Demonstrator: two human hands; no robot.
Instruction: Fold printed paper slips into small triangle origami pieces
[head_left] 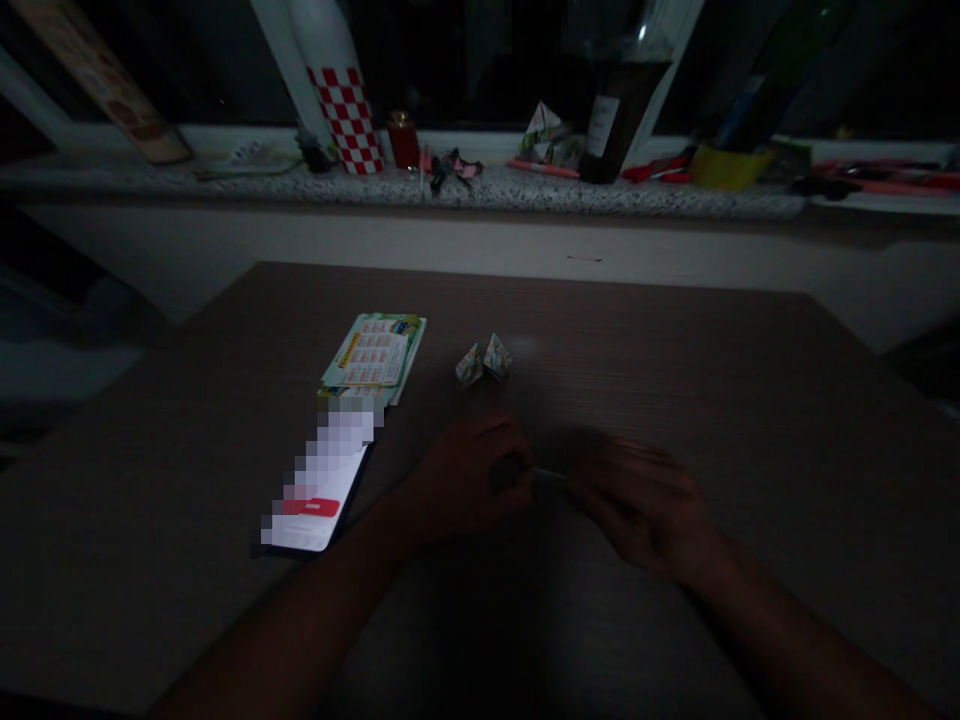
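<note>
Over the dark wooden table [660, 370], my left hand [472, 470] is closed, thumb and fingers pinching one end of a thin, pale strip [550, 474], seemingly paper. The strip's other end is between the thumb and fingers of my right hand [645, 500], also closed. Most of the strip is hidden by the fingers, and the light is dim. Just beyond my left hand sit two small folded paper pieces, a left one [469, 367] and a right one [497, 357], side by side. To the left lies a stack of printed paper slips [371, 352].
A lit phone [322, 490] lies beside my left forearm, near the slips. Behind the table, a speckled stone windowsill [495, 190] carries a red-and-white checked bottle [349, 115], a red jar [403, 142], a dark bottle [609, 125], a folded paper piece [544, 130] and a yellow holder [729, 167].
</note>
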